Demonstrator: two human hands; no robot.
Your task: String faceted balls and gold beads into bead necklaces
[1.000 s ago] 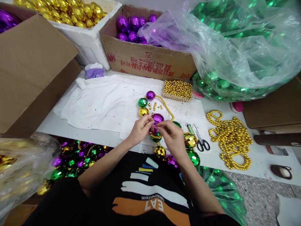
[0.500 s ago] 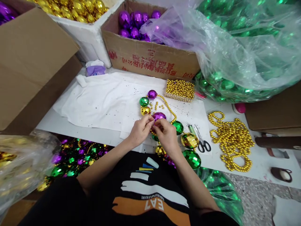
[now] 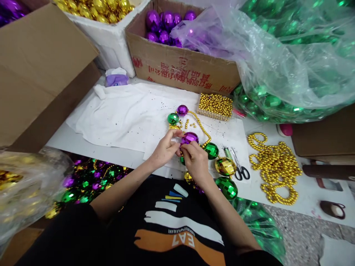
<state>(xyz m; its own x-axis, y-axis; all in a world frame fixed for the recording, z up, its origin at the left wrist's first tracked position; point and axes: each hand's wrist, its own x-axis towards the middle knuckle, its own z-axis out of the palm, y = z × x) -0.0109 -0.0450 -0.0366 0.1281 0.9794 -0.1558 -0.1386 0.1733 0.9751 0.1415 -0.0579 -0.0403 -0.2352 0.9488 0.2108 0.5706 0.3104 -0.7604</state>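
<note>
A bead necklace of small gold beads and large faceted balls lies in front of me, with a purple ball (image 3: 190,137) just beyond my fingertips. My left hand (image 3: 165,149) has its index finger reaching toward that ball and its thumb bent in a pinch. Fingertips of my right hand (image 3: 196,162) are pressed together at the near side of the ball, close to my left thumb. What either pinch holds is too small to see. Green balls (image 3: 211,150) and a gold ball (image 3: 225,166) curve round my right hand. Several loose gold beads (image 3: 186,122) lie beyond.
Scissors (image 3: 240,168) and a green-handled tool (image 3: 227,153) lie to the right. A clear box of gold beads (image 3: 215,106) stands behind, before a carton (image 3: 183,68) of purple balls. Gold bead strands (image 3: 274,166) are heaped at right. A bag of green balls (image 3: 299,74) overhangs the back right.
My left fingers have spread apart somewhat, the index finger lifting toward the purple ball. My right hand stays pinched beside it. The whole view has shifted slightly.
</note>
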